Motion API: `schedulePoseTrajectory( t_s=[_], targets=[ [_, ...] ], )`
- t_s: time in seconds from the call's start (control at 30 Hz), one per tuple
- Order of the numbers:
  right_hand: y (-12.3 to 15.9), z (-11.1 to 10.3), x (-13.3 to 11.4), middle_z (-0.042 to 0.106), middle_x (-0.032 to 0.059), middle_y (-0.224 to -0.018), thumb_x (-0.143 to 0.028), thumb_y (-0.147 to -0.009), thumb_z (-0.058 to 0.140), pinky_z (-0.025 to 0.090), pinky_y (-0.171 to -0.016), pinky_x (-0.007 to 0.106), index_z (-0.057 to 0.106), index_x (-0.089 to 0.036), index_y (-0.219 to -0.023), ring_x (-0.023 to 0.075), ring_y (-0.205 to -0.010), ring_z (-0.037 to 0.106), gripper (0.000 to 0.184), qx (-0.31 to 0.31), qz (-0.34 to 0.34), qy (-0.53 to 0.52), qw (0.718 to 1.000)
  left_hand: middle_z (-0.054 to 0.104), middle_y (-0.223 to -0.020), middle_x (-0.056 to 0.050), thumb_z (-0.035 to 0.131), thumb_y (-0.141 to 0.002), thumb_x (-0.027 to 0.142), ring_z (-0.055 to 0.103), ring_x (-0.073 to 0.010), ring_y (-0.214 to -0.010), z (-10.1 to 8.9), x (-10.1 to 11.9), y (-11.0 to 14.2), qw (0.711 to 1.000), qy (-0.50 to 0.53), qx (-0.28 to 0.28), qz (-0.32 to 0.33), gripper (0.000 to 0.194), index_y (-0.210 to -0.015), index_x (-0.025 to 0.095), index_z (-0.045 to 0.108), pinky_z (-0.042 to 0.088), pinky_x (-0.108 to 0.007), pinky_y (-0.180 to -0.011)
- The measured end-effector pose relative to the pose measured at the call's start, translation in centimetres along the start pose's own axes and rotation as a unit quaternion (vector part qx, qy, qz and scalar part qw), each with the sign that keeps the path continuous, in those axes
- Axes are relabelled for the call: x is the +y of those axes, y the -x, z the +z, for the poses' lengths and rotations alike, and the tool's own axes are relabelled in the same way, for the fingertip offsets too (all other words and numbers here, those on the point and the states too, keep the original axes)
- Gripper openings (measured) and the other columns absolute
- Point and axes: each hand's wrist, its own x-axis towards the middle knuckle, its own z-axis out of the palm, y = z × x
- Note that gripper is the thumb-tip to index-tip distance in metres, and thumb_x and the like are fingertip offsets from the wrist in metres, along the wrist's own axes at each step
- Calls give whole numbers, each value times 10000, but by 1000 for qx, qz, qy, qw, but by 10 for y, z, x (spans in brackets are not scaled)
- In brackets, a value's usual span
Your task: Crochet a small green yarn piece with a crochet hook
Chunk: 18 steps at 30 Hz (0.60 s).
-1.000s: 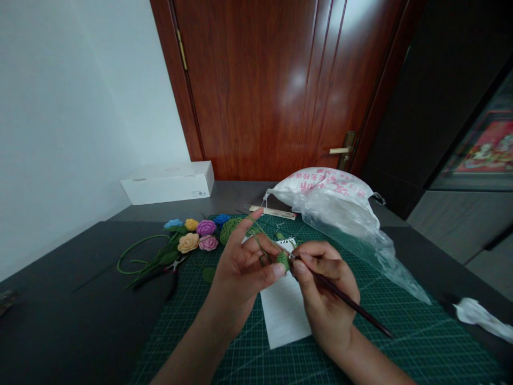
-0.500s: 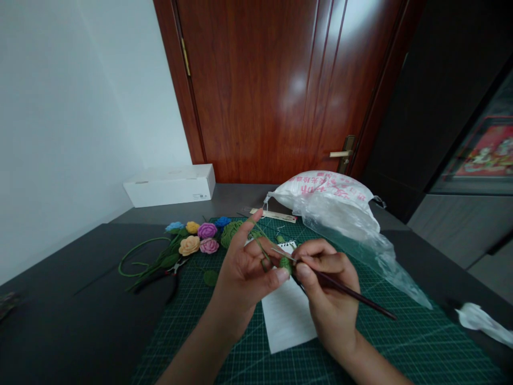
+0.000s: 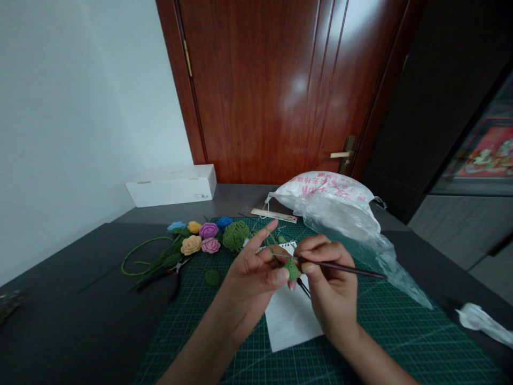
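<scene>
My left hand [image 3: 256,270] pinches a small green crochet piece [image 3: 293,269] between thumb and fingers, its index finger raised with green yarn [image 3: 272,239] running over it. In my right hand [image 3: 332,278] is a crochet hook [image 3: 348,268] with a dark handle, its thin metal tip at the top of the green piece. Below the hands a sheet of lined paper [image 3: 290,321] lies on the green cutting mat [image 3: 385,331]. A dark thin object [image 3: 303,289] shows between the hands; its kind is unclear.
Crocheted flowers [image 3: 191,245] in several colours lie at the left beside a ball of green yarn [image 3: 235,236]. Pliers [image 3: 173,274] rest near the mat's left edge. Behind stand a white box [image 3: 172,185] and a stuffed plastic bag [image 3: 328,192]. Crumpled white tissue [image 3: 483,322] lies far right.
The crochet hook has swung from a downward slant to nearly level. The green piece has turned to show a wider face, and my left index finger has dropped slightly rightward.
</scene>
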Motion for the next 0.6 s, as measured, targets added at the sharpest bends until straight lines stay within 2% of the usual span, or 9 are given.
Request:
schedulePoseTrajectory(
  t_s=[0.1,0.23,0.33,0.47,0.53,0.6],
  targets=[
    [-2,6,-2,625,7,-791,-334,-936,710,520,-591,321,658,-257,-918,170,-652,597,94,8,81,-119,990,711,-826,-39,789,-744,57,641,-178,-734,1,3,1,999,-2,-28,16,946,-1568,184,343,467,-295,-659],
    [-7,9,-11,633,-21,-690,-345,-1008,593,524,-536,311,582,-279,-954,171,-567,589,85,7,113,-204,973,704,-822,-48,748,-767,41,652,-198,-765,1,6,0,999,-13,-49,20,964,-1598,193,284,459,-293,-654],
    [-9,9,-16,664,-15,-709,-328,-1022,563,531,-528,307,567,-273,-945,159,-541,589,95,7,124,-211,970,701,-826,-51,737,-773,38,644,-183,-738,1,7,0,998,-15,-60,23,912,-1577,179,331,461,-283,-640],
    [-12,7,-17,674,-12,-764,-272,-1032,537,521,-534,283,585,-260,-939,134,-548,588,105,-24,155,-255,954,712,-839,-47,750,-768,42,638,-157,-715,-2,8,0,996,-34,-70,36,795,-1498,173,463,480,-269,-647],
    [-13,7,-16,676,-6,-818,-270,-1017,577,525,-578,276,606,-253,-932,134,-620,606,91,-30,155,-253,954,716,-842,-35,779,-750,43,660,-166,-749,-4,6,-1,994,-58,-69,56,780,-1464,199,508,501,-268,-665],
    [-13,7,-14,694,10,-889,-272,-987,640,540,-664,286,641,-246,-937,152,-754,641,56,-32,127,-215,968,715,-848,-18,812,-726,45,678,-170,-779,-7,3,-3,992,-76,-69,78,787,-1439,235,538,515,-258,-663]
  ],
)
